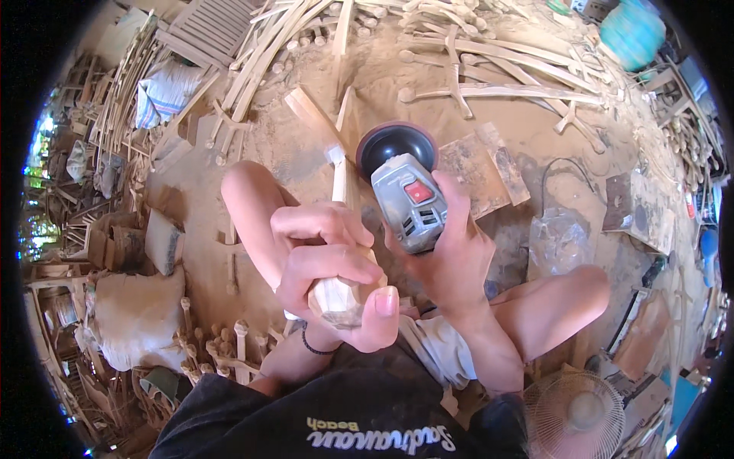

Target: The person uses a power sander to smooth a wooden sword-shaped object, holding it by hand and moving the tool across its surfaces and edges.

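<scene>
My left hand (325, 256) is wrapped round the handle end of a pale, roughly carved wooden sword (336, 298). Its faceted knob pokes out near my thumb, and the narrow shaft runs away from me between my knees. In my right hand (451, 268) is an angle grinder (409, 203) with a grey body and a red switch. A dark, bowl-shaped disc (394, 149) with a reddish rim sits at its far end, close beside the wood. Whether disc and wood touch, I cannot tell.
Several wooden swords (527, 92) with crossguards lie on the dusty ground ahead. A flat board (470, 172) and a clear plastic bag (560, 241) are to the right. A fan (577, 413) stands near my right side; a stuffed sack (141, 314) sits at left.
</scene>
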Available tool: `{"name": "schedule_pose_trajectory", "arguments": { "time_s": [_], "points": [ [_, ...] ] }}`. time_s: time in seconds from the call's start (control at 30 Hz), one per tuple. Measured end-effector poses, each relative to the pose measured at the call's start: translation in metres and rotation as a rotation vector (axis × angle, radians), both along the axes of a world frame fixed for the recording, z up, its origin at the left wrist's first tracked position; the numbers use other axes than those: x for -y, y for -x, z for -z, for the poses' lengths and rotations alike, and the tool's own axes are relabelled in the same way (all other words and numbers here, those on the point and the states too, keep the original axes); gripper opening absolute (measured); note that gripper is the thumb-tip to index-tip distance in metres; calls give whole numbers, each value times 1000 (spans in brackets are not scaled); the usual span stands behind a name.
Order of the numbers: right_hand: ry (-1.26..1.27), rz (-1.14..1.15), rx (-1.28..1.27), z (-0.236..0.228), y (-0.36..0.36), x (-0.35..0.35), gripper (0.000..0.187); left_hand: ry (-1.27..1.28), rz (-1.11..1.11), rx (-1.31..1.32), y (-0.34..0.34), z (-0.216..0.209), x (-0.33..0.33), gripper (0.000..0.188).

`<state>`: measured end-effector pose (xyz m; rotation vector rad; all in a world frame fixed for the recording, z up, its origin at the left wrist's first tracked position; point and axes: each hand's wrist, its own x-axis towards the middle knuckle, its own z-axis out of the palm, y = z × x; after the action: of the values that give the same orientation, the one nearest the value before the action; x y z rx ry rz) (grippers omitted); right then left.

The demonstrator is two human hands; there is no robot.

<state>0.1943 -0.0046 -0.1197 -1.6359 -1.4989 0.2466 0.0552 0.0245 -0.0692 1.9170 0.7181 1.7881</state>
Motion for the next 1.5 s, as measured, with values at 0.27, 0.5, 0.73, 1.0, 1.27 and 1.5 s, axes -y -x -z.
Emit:
{"name": "schedule_pose_trajectory", "arguments": {
  "time_s": [0.27, 0.5, 0.73, 1.0, 1.27, 1.5],
  "points": [
    [49, 5, 28, -4, -3, 3, 100, -19, 113, -12, -4, 5, 1, 27],
    [69, 32, 16, -8, -4, 3, 100, 89, 128, -72, -8, 6, 16, 27],
    [95, 32, 6, -9, -4, 4, 99, 81, 98, -3, -16, 10, 17, 27],
    [18, 45, -60, -6, -17, 11, 91, -50, 1, 6, -5, 6, -5, 36],
    [101, 80, -85, -10, -27, 6, 88, -68, -13, 284, -6, 16, -10, 50],
    [91, 107, -127, -7, -33, 4, 87, -137, -56, 387, -4, 11, -27, 94]
  ]
}}
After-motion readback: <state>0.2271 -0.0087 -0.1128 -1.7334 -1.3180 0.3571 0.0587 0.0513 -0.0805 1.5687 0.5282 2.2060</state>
